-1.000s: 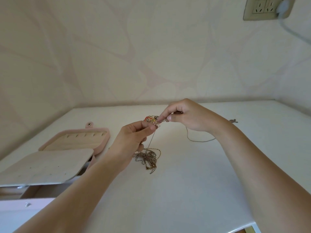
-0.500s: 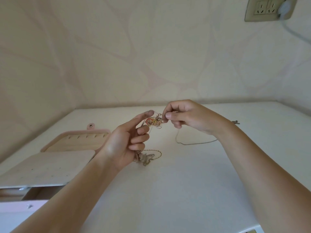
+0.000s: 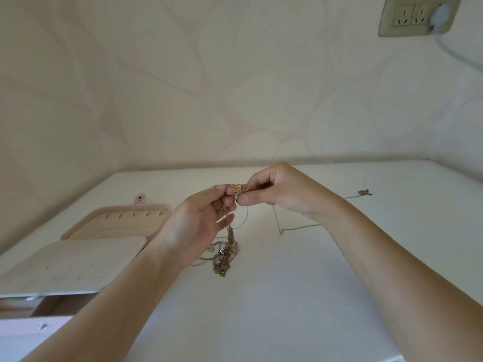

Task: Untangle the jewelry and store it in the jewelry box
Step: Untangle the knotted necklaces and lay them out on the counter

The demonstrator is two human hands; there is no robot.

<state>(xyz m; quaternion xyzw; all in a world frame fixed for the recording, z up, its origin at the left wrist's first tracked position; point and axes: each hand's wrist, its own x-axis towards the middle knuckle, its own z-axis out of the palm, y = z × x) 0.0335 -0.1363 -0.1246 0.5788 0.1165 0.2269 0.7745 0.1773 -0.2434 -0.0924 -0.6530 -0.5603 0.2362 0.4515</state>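
A tangled clump of thin chains (image 3: 226,253) hangs from between my hands, its lower end resting on the white table (image 3: 287,296). My left hand (image 3: 201,220) pinches the top of the tangle with curled fingers. My right hand (image 3: 279,192) pinches the same knot, which has small red and gold charms (image 3: 239,190), from the right. One thin chain (image 3: 292,228) trails from under my right hand across the table to a small pendant (image 3: 365,192). The pink jewelry box (image 3: 115,223) lies open at the left.
A beige inner panel (image 3: 68,267) of the box is folded out toward the table's left front edge. Walls close the table at the back and both sides. A wall socket (image 3: 415,17) with a plugged cable is at the upper right.
My left hand, whose fingers were spread half a second ago, has closed again on the knot. The clump hangs longer and lies lower on the table. The trailing chain has shifted.
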